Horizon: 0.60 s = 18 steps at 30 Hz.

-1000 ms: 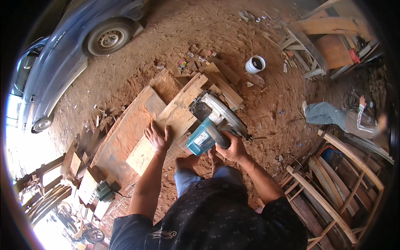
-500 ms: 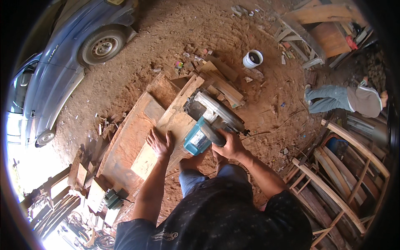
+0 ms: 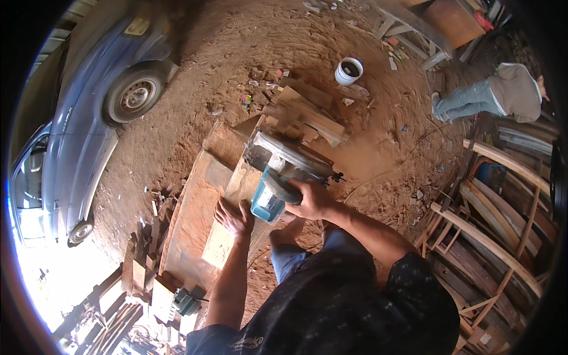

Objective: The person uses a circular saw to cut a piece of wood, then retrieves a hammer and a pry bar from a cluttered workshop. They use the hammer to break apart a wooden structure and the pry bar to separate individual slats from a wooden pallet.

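My right hand [image 3: 310,200] is closed around the rear handle of a teal circular saw [image 3: 268,196] with a grey metal guard. The saw rests across a pale wooden board [image 3: 220,244], and its body hides part of the board's far section. Flat on the board, fingers spread, lies my left hand [image 3: 235,218], just left of the saw. Beneath the board is a dusty, reddish wooden work surface [image 3: 190,222]. The blade's contact with the wood is hidden by the guard.
Offcuts [image 3: 313,118] lie beyond the saw, near a white bucket [image 3: 349,71]. A blue car [image 3: 77,127] stands at left. Another person [image 3: 491,94] bends at far right, above wooden frames [image 3: 491,248]. A green power tool [image 3: 186,300] sits at lower left.
The saw has shifted slightly forward along the board, away from my left hand. A haze of dust now hangs to its right. The whole view has turned a little.
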Motion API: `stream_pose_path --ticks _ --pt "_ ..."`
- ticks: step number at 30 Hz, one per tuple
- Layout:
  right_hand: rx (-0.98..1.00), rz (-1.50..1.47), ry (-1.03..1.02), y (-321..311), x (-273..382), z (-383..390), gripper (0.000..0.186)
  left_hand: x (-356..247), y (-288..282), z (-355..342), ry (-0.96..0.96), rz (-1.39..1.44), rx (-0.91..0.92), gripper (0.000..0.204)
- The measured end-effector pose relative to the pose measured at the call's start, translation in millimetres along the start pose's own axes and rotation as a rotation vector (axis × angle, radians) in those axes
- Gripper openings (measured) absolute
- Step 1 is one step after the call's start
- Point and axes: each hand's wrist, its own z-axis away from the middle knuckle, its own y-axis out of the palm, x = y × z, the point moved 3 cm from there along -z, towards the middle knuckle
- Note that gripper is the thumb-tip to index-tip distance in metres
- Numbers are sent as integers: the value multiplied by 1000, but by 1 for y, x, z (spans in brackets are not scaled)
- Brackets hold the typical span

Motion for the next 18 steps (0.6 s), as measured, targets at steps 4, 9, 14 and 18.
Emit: stream_pose_path --ticks 4,9,14,18 --pt "-2 -22 -33 5 1 -12 42 -1 0 -1 -12 -11 14 81" --pt "-43 -9 -64 14 3 -25 41 11 9 3 59 4 -12 87" --pt "-37 -16 -75 23 3 -39 45 13 12 2 32 -2 16 97" --pt "-22 6 -49 30 2 -50 45 11 10 2 23 -22 49 95"
